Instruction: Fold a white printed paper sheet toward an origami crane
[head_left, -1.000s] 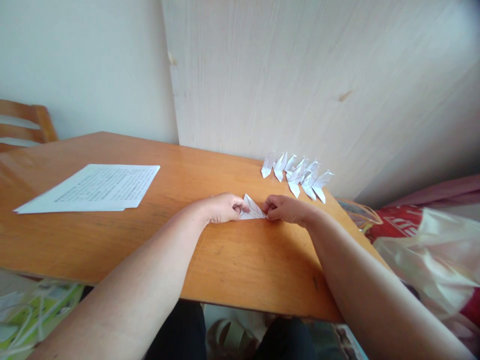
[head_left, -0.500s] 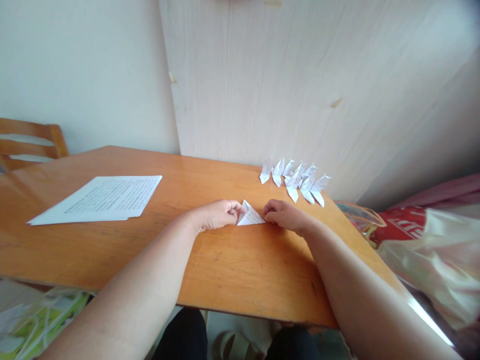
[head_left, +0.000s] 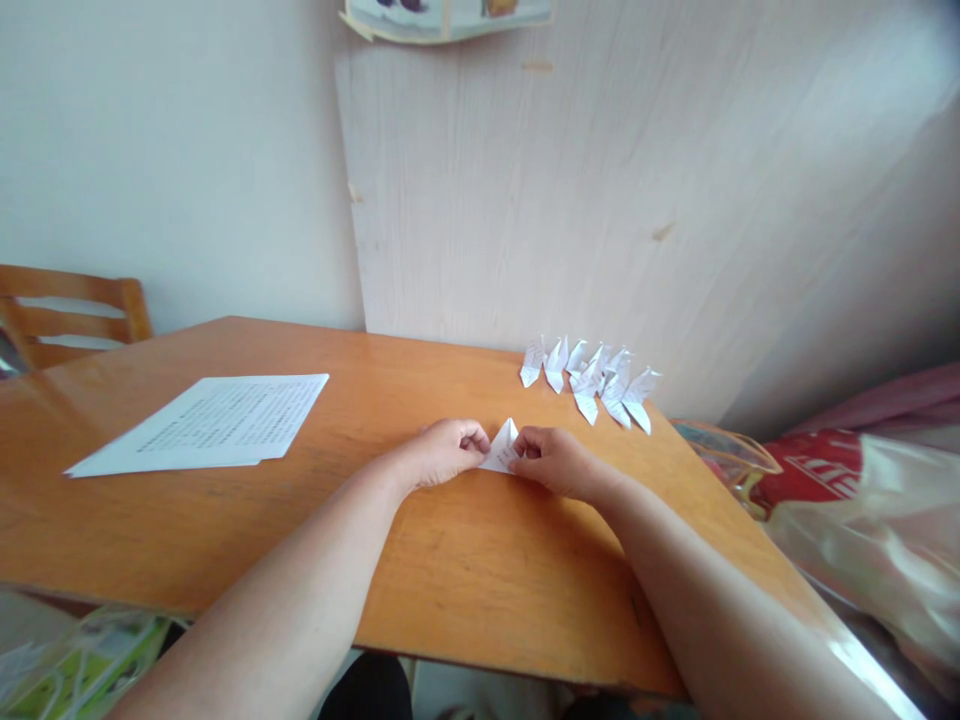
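Holds a small folded paper triangle at the middle of the tabletop, peak toward the far side. Pinches its left corner with the left hand, thumb and fingers nearly together; grips its right side with the right hand, fingers curled just as narrow. Far right, a cluster of folded paper pieces; left, printed sheets.
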